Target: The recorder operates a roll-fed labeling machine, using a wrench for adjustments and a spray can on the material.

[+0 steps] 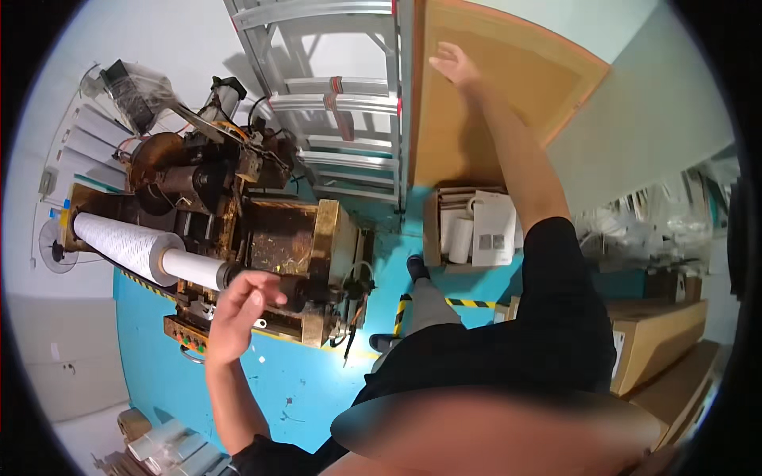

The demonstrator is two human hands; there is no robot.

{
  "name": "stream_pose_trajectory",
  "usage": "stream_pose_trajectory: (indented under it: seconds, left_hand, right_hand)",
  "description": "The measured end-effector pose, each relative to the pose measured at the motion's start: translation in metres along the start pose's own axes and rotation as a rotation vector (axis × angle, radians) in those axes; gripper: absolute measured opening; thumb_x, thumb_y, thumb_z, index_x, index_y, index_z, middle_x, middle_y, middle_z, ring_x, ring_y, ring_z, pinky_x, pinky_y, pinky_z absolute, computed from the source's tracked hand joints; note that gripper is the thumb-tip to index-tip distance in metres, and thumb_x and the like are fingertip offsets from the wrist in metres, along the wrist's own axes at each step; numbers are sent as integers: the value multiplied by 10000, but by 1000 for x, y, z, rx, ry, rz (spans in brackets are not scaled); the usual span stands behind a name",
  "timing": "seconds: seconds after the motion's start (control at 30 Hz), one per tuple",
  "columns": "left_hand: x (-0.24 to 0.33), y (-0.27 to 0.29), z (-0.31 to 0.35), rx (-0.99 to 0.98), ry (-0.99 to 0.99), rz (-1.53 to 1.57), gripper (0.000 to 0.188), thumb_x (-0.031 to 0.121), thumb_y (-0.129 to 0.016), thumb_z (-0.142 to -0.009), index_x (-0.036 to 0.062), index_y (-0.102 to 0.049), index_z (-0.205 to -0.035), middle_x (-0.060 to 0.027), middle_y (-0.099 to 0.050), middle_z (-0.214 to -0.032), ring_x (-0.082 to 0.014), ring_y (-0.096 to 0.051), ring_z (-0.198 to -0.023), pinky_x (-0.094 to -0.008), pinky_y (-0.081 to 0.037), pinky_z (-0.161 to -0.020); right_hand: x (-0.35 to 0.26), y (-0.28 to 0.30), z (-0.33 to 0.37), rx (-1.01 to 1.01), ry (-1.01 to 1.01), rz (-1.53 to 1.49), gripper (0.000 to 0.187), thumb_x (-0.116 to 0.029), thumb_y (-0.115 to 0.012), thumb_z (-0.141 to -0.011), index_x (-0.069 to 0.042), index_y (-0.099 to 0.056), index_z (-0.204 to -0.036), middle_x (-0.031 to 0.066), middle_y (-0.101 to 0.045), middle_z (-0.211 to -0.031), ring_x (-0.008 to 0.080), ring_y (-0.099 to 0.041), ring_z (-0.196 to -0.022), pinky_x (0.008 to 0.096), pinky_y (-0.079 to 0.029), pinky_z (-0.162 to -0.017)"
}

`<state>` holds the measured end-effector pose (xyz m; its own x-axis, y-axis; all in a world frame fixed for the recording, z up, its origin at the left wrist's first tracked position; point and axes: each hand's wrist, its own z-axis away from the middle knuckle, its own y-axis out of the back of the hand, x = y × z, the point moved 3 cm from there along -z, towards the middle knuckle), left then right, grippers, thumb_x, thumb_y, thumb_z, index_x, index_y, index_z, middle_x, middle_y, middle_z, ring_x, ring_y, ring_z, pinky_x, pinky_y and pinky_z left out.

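While seen from above at a steep tilt: blue floor (286,389) across the middle, pale wall behind. Large brown board (484,103) leaning upright beside a grey metal ladder (341,103), orange edging along its far side. Old brass-and-rust machine (262,230) standing on the blue floor, well to the left of the board, with a long white paper roll (131,246) mounted across its left end and wires trailing off its front. Stacked cardboard cartons (659,333) at the right edge. Open cardboard box (468,226) at the foot of the board, holding small white rolls and flat white packets. Right hand (454,63), arm stretched far out, laid flat and open against the upper left corner of the board, gripping nothing visible. Left hand (238,305), raised just in front of the machine near the bare end of the paper roll, fingers loosely spread and half curled, empty, not touching the roll as far as can be told
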<state>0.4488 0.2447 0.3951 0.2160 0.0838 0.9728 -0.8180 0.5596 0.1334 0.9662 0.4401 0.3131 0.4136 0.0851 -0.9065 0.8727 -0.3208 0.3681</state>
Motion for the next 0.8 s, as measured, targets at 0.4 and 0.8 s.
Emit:
stream_pose_trajectory:
  seconds: [0.4,0.8]
  left_hand:
    - [85,-17,-345,320,-100,192,530,438,-503,-962,-29,-501,-1213,-108,-577,-1131,-211,-537,-1076,-362,-431,-924]
    - [103,-41,-492,240,-108,405,476,523,-542,-896,65,-576,-770,-35,-485,-630,-162,-479,-574,-306,-353,-527]
  right_hand:
    - [-17,-29,-181,47,-64,-874,712,-598,-426,-935,-49,-397,-1388,61,-540,-1266,221,-500,-1141,359,-410,-974]
    - [-38,-29,-105,79,123,-161,545,-345,-777,-755,33,-574,-1092,109,-642,-975,180,-593,-900,315,-472,-798]
